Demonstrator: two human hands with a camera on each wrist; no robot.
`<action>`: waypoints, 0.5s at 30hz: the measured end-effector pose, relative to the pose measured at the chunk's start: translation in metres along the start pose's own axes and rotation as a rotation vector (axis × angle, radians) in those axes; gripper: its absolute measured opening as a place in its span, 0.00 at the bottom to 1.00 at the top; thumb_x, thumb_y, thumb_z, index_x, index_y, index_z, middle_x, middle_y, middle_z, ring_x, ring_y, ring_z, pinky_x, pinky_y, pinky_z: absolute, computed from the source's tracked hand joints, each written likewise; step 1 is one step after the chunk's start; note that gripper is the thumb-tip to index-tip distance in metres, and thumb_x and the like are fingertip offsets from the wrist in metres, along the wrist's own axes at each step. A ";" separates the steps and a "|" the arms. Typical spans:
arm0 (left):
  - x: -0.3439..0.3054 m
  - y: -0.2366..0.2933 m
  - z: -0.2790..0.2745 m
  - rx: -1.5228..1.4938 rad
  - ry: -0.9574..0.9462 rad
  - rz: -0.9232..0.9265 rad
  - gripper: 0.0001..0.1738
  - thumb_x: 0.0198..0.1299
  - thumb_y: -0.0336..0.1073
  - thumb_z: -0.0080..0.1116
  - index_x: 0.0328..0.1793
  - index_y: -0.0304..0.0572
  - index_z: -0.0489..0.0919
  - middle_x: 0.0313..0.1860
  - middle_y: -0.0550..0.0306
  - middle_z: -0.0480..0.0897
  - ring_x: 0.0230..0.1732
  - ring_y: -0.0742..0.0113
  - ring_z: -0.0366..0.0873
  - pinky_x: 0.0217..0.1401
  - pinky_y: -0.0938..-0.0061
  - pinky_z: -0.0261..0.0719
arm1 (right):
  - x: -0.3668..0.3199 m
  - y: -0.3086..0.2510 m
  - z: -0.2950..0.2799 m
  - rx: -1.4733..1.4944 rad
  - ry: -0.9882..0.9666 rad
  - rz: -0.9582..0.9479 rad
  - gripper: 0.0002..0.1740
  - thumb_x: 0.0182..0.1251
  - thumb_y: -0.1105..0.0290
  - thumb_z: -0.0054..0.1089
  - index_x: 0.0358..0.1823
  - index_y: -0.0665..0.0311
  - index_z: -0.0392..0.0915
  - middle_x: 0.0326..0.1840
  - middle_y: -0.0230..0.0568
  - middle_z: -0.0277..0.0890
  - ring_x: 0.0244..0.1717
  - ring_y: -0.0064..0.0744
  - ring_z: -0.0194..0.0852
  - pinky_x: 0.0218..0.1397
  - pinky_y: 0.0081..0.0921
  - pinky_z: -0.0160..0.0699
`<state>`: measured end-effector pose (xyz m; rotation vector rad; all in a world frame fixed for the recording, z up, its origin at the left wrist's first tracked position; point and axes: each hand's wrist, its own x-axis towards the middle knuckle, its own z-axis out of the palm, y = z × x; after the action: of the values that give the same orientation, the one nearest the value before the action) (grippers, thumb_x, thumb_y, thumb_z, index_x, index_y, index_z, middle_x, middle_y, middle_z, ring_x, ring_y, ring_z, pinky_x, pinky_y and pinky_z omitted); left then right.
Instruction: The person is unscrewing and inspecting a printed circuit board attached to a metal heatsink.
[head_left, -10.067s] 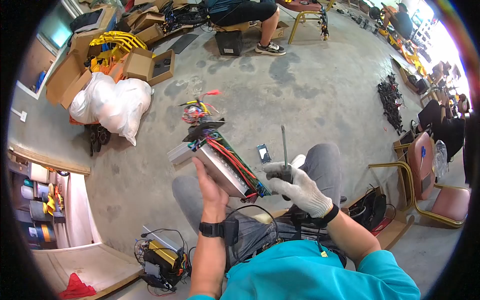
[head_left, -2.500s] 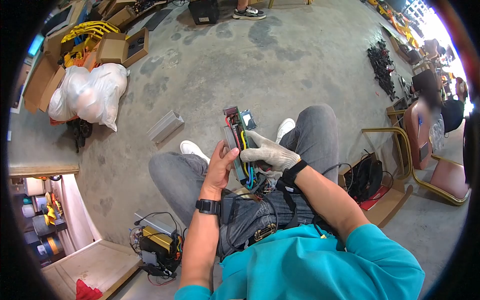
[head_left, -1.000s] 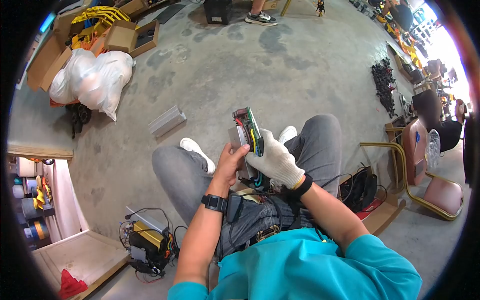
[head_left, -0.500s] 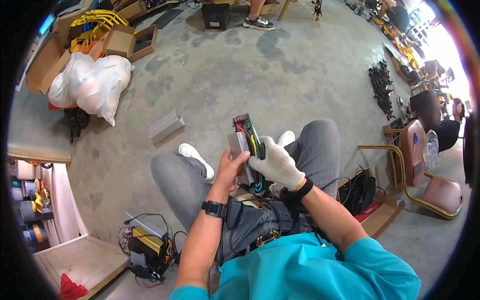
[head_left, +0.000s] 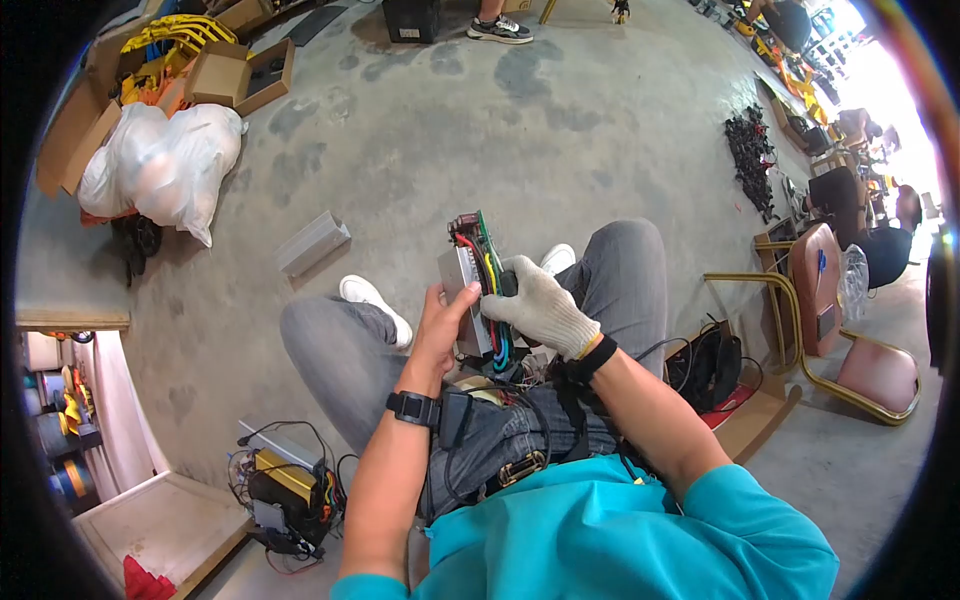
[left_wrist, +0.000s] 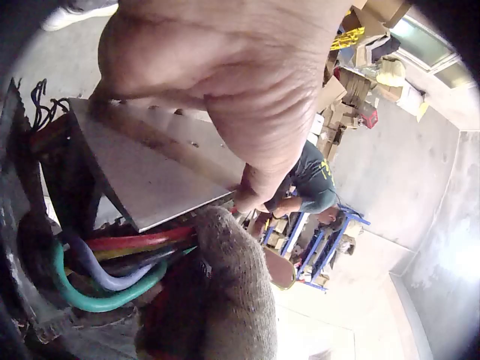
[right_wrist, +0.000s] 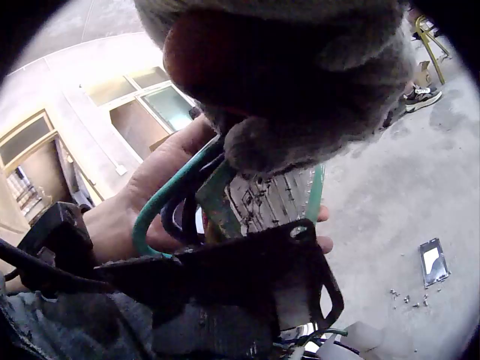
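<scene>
A circuit board assembly with a silver metal plate (head_left: 460,272) and thick coloured wires (head_left: 497,335) stands tilted up over the lap. My bare left hand (head_left: 440,325) grips the plate side, thumb over its edge. In the left wrist view the plate (left_wrist: 157,169) lies under that hand (left_wrist: 225,67). My white-gloved right hand (head_left: 545,305) is curled at the board side, its thumb tip at the wires. Its palm encloses a dark, rounded screwdriver handle (right_wrist: 199,64); the shaft is hidden. Below the glove, the right wrist view shows a black bracket (right_wrist: 232,277) and a green wire (right_wrist: 161,199).
A silver metal housing (head_left: 313,245) lies on the floor ahead. A small framed panel (right_wrist: 433,262) with loose screws beside it is on the concrete. A gold unit with cables (head_left: 287,478) stands at lower left, a chair (head_left: 820,290) and cardboard box (head_left: 745,420) at right.
Since ten seconds ago the board assembly has been turned end for end, and the housing has come to lie on the floor. The upright screwdriver has tipped into the glove. Lately the hands barely move.
</scene>
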<state>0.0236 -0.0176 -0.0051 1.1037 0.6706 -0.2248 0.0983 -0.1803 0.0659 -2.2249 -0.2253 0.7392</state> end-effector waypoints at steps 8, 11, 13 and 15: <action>0.004 -0.005 -0.002 0.029 -0.032 0.028 0.44 0.66 0.56 0.72 0.76 0.34 0.66 0.64 0.46 0.79 0.64 0.58 0.78 0.65 0.59 0.78 | -0.001 -0.001 -0.005 0.039 -0.024 -0.007 0.37 0.59 0.50 0.71 0.59 0.75 0.77 0.46 0.62 0.86 0.52 0.52 0.89 0.56 0.41 0.84; -0.005 0.006 0.002 0.048 -0.016 -0.008 0.45 0.65 0.56 0.73 0.76 0.33 0.66 0.64 0.46 0.79 0.63 0.58 0.79 0.65 0.60 0.78 | -0.001 -0.001 -0.006 0.041 -0.039 0.000 0.38 0.59 0.49 0.71 0.59 0.76 0.77 0.46 0.61 0.86 0.51 0.51 0.89 0.55 0.40 0.84; -0.001 0.002 0.000 0.047 -0.026 0.005 0.46 0.64 0.56 0.74 0.76 0.33 0.65 0.64 0.45 0.79 0.63 0.57 0.79 0.65 0.60 0.78 | -0.001 -0.002 -0.006 0.050 -0.054 0.009 0.38 0.59 0.49 0.71 0.59 0.76 0.77 0.47 0.61 0.86 0.51 0.50 0.89 0.56 0.40 0.84; 0.002 0.001 -0.001 0.048 -0.032 0.005 0.47 0.64 0.55 0.74 0.77 0.33 0.65 0.64 0.45 0.79 0.63 0.57 0.79 0.65 0.60 0.78 | -0.001 0.000 -0.005 0.064 -0.052 0.003 0.38 0.59 0.49 0.71 0.59 0.76 0.77 0.47 0.61 0.86 0.52 0.50 0.89 0.56 0.40 0.84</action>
<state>0.0253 -0.0155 -0.0056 1.1449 0.6366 -0.2552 0.1005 -0.1839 0.0695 -2.1480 -0.2210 0.7962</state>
